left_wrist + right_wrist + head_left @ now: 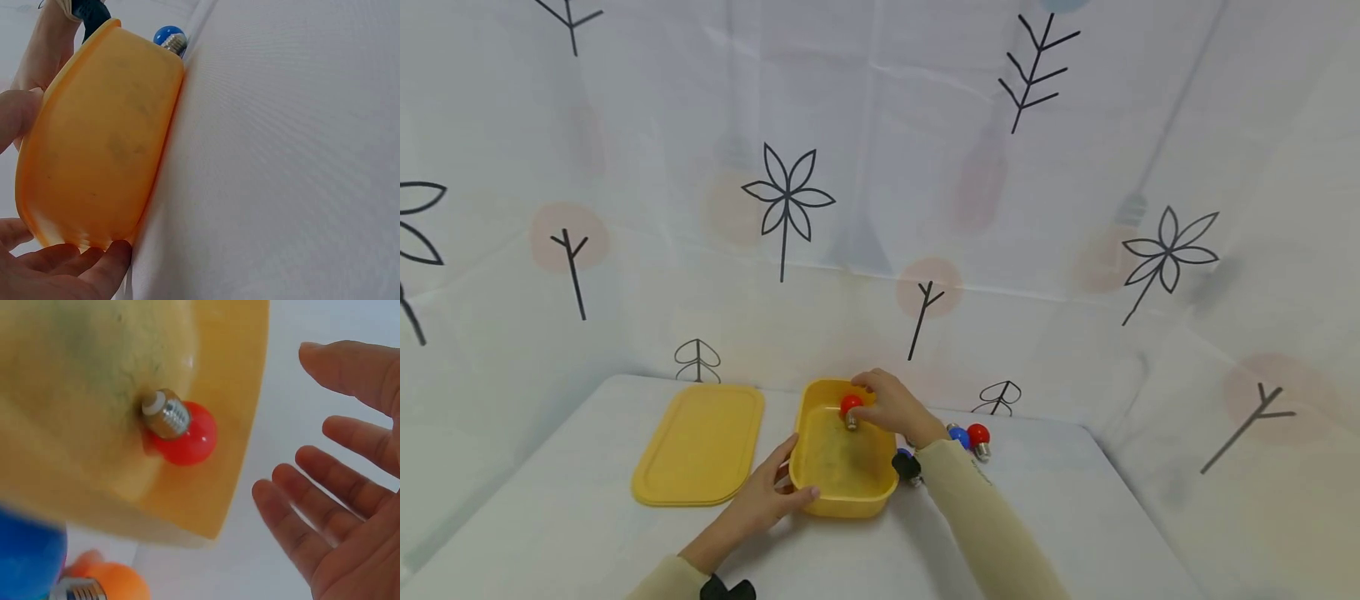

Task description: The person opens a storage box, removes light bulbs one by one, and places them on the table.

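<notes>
A yellow plastic tub stands on the table, with one red light bulb inside near its far end. My left hand grips the tub's near left corner, thumb at the rim and fingertips against the wall. Over the far right part of the tub is my right hand. In the right wrist view, that hand has its fingers spread with nothing between them, apart from the red bulb, which lies against the tub's wall with its metal base showing.
Right of the tub lie a blue bulb and another red bulb, partly behind the right sleeve. The right wrist view also shows an orange bulb. A flat yellow lid lies to the left. A patterned cloth hangs behind the table.
</notes>
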`<state>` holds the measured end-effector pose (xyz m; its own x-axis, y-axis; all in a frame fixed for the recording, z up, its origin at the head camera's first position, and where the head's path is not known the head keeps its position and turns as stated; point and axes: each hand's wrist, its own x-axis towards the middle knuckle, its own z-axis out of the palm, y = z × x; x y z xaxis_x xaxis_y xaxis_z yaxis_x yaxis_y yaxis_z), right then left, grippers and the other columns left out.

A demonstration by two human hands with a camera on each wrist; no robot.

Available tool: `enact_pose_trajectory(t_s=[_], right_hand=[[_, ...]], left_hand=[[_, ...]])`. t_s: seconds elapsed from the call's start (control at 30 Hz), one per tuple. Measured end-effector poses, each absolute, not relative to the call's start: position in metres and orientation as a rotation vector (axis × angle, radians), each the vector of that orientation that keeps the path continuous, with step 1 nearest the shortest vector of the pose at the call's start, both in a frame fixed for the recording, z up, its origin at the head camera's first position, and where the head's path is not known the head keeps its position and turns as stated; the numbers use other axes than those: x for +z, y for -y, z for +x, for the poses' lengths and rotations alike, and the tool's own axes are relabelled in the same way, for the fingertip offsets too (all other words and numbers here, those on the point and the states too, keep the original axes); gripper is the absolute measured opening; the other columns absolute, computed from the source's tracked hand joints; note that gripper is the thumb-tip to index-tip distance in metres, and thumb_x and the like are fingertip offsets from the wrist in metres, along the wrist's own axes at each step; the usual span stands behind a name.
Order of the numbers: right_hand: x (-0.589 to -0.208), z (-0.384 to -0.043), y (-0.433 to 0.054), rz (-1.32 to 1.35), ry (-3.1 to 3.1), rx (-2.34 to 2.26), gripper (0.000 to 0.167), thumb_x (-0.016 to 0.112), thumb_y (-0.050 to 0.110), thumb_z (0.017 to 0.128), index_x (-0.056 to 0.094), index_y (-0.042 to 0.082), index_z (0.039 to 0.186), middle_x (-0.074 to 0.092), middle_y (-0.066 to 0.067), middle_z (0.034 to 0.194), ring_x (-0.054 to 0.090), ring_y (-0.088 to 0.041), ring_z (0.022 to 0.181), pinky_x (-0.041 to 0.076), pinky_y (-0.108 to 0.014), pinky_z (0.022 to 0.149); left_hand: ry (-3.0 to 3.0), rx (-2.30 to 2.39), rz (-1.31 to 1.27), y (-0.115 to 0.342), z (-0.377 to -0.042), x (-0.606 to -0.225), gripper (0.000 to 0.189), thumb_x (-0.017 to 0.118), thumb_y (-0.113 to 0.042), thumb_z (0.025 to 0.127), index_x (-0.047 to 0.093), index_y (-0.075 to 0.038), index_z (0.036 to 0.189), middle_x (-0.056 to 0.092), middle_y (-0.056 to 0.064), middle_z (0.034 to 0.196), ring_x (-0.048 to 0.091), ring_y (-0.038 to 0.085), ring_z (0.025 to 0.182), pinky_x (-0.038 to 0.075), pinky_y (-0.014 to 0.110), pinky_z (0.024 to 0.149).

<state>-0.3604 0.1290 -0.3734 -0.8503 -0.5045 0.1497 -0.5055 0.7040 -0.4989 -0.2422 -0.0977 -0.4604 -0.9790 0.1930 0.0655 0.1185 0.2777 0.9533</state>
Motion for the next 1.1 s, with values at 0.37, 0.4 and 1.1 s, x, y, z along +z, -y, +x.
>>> enact_pose_trajectory(t_s=[0.37, 0.4, 1.1], right_hand=[[-0.385, -0.374, -0.107, 0.748, 2.963, 0.899, 0.056, 0.076, 0.023, 0.080, 0.056, 0.007, 0.130, 0.054, -0.012, 0.127, 0.052, -0.029, 0.110, 0.046, -0.043, 0.100], [-0.386, -0.375, -0.106, 0.745, 2.964, 0.899, 0.055, 0.076, 0.022, 0.080, 0.056, 0.007, 0.130, 0.054, -0.012, 0.127, 0.052, -0.028, 0.109, 0.046, -0.043, 0.100], [-0.414, -0.387, -0.096, 0.723, 3.058, 0.656, 0.051, 0.075, 0.020, 0.083, 0.057, 0.017, 0.131, 0.052, -0.006, 0.126, 0.052, -0.023, 0.110, 0.046, -0.041, 0.101]], left_hand=[[-2.468, 1.836, 0.318, 0.099, -0.244, -0.463, 0.094, 0.078, -0.030, 0.080, 0.021, -0.009, 0.152, 0.023, 0.013, 0.155, 0.036, 0.038, 0.134, 0.043, 0.043, 0.102], [-2.467, 1.843, 0.323, 0.099, -0.244, -0.463, 0.094, 0.078, -0.029, 0.081, 0.021, -0.009, 0.152, 0.023, 0.014, 0.155, 0.036, 0.039, 0.134, 0.044, 0.044, 0.101], [-2.427, 1.886, 0.368, 0.099, -0.240, -0.459, 0.092, 0.077, -0.024, 0.082, 0.019, -0.007, 0.152, 0.024, 0.016, 0.154, 0.034, 0.040, 0.135, 0.042, 0.044, 0.103]])
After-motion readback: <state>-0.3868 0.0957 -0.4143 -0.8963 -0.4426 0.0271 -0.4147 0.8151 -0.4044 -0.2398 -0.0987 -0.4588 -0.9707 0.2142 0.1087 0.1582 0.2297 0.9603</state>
